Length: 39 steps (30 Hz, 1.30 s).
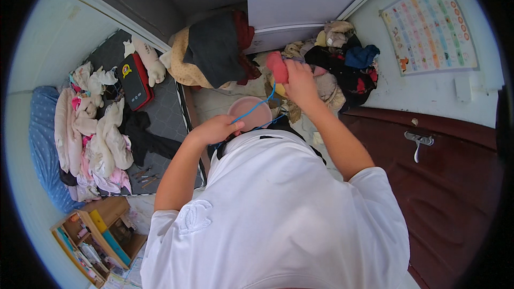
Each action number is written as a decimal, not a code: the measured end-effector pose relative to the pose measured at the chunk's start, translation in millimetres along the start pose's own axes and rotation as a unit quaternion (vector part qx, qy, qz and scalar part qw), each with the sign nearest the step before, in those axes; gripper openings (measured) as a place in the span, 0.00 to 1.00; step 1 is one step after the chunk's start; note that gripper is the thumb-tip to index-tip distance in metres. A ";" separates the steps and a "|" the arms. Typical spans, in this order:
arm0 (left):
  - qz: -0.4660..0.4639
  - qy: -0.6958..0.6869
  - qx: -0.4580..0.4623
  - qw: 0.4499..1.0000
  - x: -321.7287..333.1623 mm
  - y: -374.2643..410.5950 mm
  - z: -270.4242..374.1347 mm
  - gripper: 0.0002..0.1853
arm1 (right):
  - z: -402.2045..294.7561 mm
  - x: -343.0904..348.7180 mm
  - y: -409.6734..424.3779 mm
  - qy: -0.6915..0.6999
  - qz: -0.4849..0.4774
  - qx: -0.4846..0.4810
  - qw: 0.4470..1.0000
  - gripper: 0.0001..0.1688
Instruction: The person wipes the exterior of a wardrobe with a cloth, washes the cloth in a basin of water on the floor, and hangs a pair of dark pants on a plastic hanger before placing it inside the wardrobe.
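Observation:
A small red-pink cloth bundle (277, 67) is held up in my right hand (299, 82), in front of a clothes heap. From it a thin blue cord (257, 106) runs down to my left hand (220, 129), pinched between thumb and fingers near my waist. More of the cord passes beside my lap; where it ends is hidden. Between my hands, lower down, a pink plastic basin (249, 113) stands on the floor, its near side covered by my shirt. What the bundle is made of inside cannot be told.
A clothes heap (337, 64) lies by the right wall. Folded blankets (213, 52) are piled ahead, beside a sliding cabinet door (301, 0). At left, a dark mat (162, 98) bears clothes and a black-and-red case (135, 82). A brown door (445, 176) is at right, a wooden shelf (100, 233) lower left.

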State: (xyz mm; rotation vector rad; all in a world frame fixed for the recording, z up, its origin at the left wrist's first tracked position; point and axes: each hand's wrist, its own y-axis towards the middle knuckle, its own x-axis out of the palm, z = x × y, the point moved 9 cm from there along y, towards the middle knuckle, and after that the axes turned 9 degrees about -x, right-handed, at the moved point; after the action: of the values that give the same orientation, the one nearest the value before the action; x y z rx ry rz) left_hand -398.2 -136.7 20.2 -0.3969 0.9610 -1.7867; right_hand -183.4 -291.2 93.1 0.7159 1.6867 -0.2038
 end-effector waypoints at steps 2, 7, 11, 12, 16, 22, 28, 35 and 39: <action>0.006 -0.028 -0.006 1.000 2.9 2.6 -0.3 0.22 | 39.6 64.5 -28.0 0.407 -0.023 0.242 0.881 0.24; -0.008 -0.121 -0.034 0.992 5.9 -9.1 -6.1 0.24 | 63.9 140.3 -92.1 0.570 -0.041 0.340 0.747 0.22; -0.008 -0.167 -0.067 0.984 12.1 -6.0 -15.7 0.27 | 49.7 70.1 -66.6 0.638 0.028 0.315 0.702 0.20; 0.012 -0.164 -0.047 0.985 8.6 -3.1 -11.4 0.28 | 37.4 52.9 -56.6 0.644 0.001 0.288 0.708 0.22; 0.069 -0.144 0.040 0.986 -2.7 -0.3 20.9 0.29 | -3.4 25.1 -25.8 0.586 -0.009 0.189 0.788 0.27; 0.101 -0.062 0.001 0.993 -17.7 1.3 47.6 0.27 | -18.5 -29.3 7.0 0.398 0.206 0.142 0.883 0.33; 0.214 0.138 0.020 0.967 -28.5 -8.8 57.2 0.24 | -13.8 -26.9 18.0 0.331 0.170 0.160 0.914 0.29; 0.130 -0.038 0.067 0.989 -33.2 -21.8 53.8 0.25 | -11.1 -38.6 22.3 0.229 0.067 -0.074 0.968 0.22; 0.233 0.098 0.048 0.966 -23.4 -8.2 53.7 0.26 | -21.4 -35.0 21.0 0.341 0.142 0.141 0.919 0.20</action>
State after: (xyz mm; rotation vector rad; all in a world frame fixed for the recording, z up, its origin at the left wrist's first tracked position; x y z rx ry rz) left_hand -358.4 -137.3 64.0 0.0698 1.0022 -1.4473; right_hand -186.7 -275.9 136.4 1.3524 2.2008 0.0207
